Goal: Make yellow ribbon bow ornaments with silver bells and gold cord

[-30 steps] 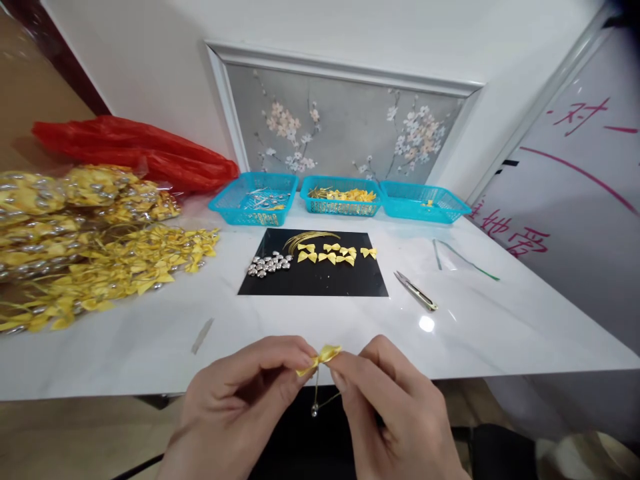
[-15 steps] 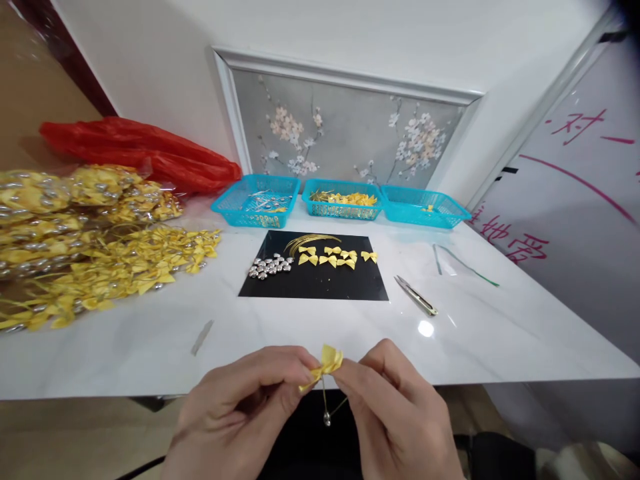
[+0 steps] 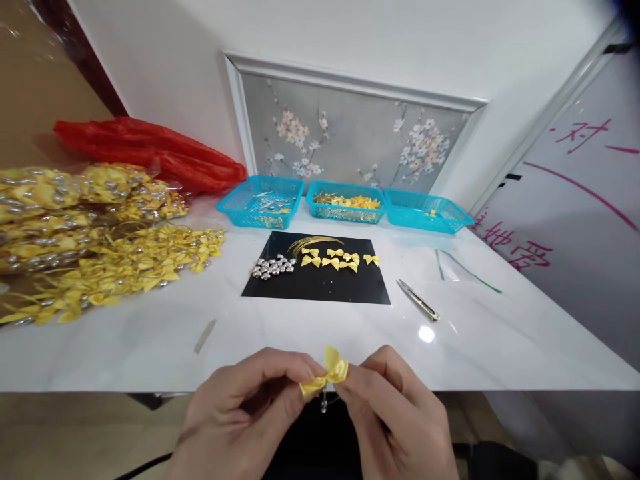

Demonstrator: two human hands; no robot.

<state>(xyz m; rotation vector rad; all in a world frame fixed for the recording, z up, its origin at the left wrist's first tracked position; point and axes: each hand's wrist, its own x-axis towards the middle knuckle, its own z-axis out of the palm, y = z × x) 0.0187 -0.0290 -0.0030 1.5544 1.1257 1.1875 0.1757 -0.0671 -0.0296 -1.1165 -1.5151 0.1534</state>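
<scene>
A small yellow ribbon bow [image 3: 326, 374] is pinched between both hands just in front of the table's near edge. My left hand [image 3: 240, 417] grips its left end with thumb and forefinger. My right hand [image 3: 395, 417] grips its right end the same way. A thin gold wire with a silver bead [image 3: 324, 403] hangs below the bow. Further back, a black mat [image 3: 315, 285] carries several yellow bows [image 3: 340, 258], a heap of silver beads [image 3: 273, 266] and a bundle of gold wires [image 3: 313, 243].
Three turquoise baskets [image 3: 345, 202] line the back of the white table [image 3: 150, 333]. A large heap of finished yellow bows [image 3: 100, 267] and a red bag [image 3: 150, 153] lie at the left. Small snips [image 3: 417, 300] lie right of the mat.
The bow has turned in my fingers, one loop now standing upright. The hanging bead has been drawn up closer to the bow. The view has drifted slightly.
</scene>
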